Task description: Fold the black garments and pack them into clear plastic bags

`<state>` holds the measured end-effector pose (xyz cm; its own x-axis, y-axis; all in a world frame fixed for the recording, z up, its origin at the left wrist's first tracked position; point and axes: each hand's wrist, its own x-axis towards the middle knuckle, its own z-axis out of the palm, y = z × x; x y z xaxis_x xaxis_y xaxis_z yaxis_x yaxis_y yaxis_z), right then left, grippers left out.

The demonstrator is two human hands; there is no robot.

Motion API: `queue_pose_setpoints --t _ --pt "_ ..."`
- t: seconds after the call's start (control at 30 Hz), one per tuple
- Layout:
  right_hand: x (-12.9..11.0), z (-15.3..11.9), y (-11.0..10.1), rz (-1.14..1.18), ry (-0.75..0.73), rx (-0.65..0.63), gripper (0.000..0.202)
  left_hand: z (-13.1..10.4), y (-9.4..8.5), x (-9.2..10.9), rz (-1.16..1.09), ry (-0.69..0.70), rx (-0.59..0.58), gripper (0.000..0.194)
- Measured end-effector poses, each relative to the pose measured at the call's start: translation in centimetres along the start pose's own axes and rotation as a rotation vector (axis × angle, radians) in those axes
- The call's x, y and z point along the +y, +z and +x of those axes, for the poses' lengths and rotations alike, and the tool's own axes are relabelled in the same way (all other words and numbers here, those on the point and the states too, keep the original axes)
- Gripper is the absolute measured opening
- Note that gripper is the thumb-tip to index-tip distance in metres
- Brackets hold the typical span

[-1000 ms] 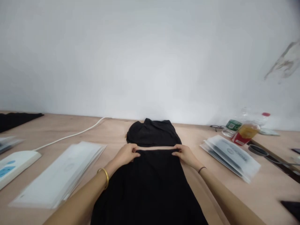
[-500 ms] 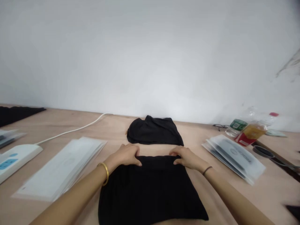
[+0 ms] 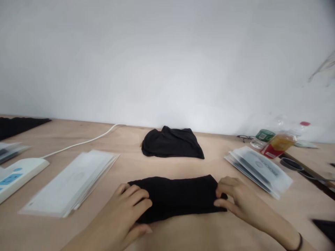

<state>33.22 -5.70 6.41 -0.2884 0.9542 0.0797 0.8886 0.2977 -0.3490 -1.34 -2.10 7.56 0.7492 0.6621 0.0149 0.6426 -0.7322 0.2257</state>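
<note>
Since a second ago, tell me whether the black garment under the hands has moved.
Yes. The black garment has come toward the person and away from the black pile by the wall; bare table now separates them.

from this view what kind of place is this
Likely a garment packing bench: a wooden table against a plain wall, both hands on a folded black garment, stacks of clear flat bags and packed bags alongside.

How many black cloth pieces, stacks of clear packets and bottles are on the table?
Black cloth pieces: 3 (folded one under both hands, bundle, far-left piece)
Stacks of clear packets: 3
Bottles: 2
Total: 8
</note>
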Motion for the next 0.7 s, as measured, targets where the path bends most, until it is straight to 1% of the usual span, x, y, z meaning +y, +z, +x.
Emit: queue_pose_setpoints --t 0.07,0.1,0.13,0.17,0.2,0.23,0.27,0.3,0.37,0.4,0.43,0.47,0.5,0.57,0.63,0.7 --pt "-1.0 -0.1 1.6 0.007 0.023 0.106 0.026 -0.6 1.3 -0.6 -0.013 0.016 0.017 0.052" --pt "-1.5 0.0 2.7 0.008 0.0 0.124 0.036 -0.8 1.9 -1.1 -0.019 0.027 -0.001 0.061" --pt "-2.0 0.1 4.0 0.006 -0.041 0.107 0.05 -0.9 2.6 -1.5 -0.03 0.034 -0.028 0.068" --pt "-2.3 0.2 5.2 0.0 -0.087 0.056 0.065 -1.1 3.1 -2.0 -0.045 0.036 -0.056 0.074" --pt "-2.6 0.3 6.2 -0.007 -0.129 -0.011 0.076 -1.3 3.6 -2.6 -0.062 0.035 -0.078 0.076" --pt "-2.8 0.4 7.1 -0.012 -0.16 -0.075 0.081 -1.4 3.8 -3.2 -0.081 0.026 -0.083 0.073" --pt "-2.9 0.5 7.7 -0.017 -0.169 -0.111 0.08 -1.5 3.9 -3.8 -0.101 -0.003 -0.061 0.068" --pt "-3.2 0.7 8.0 -0.023 -0.158 -0.109 0.076 -1.4 3.9 -4.5 -0.118 -0.063 -0.001 0.063" --pt "-4.2 1.6 8.0 -0.031 -0.135 -0.04 0.071 -0.9 3.4 -6.0 -0.186 -0.268 0.19 0.053" --pt "-4.9 2.2 8.0 -0.028 -0.14 0.001 0.073 -0.4 3.0 -6.8 -0.263 -0.38 0.274 0.046" --pt "-5.9 2.9 8.0 -0.019 -0.159 0.028 0.076 0.2 2.6 -7.6 -0.359 -0.47 0.327 0.037" --pt "-6.9 3.7 8.0 -0.004 -0.19 0.028 0.079 0.7 2.3 -8.4 -0.464 -0.524 0.341 0.028" --pt "-7.8 4.5 8.3 0.014 -0.225 0.004 0.081 1.2 2.0 -9.0 -0.569 -0.544 0.327 0.027" --pt "-9.2 6.0 8.9 0.044 -0.259 -0.067 0.081 1.6 1.6 -10.0 -0.732 -0.552 0.305 0.033" --pt "-9.8 6.8 9.6 0.057 -0.254 -0.119 0.082 1.2 1.4 -10.4 -0.837 -0.584 0.339 0.034" --pt "-9.7 7.1 10.1 0.063 -0.235 -0.134 0.085 0.1 1.5 -10.1 -0.937 -0.623 0.383 0.032"
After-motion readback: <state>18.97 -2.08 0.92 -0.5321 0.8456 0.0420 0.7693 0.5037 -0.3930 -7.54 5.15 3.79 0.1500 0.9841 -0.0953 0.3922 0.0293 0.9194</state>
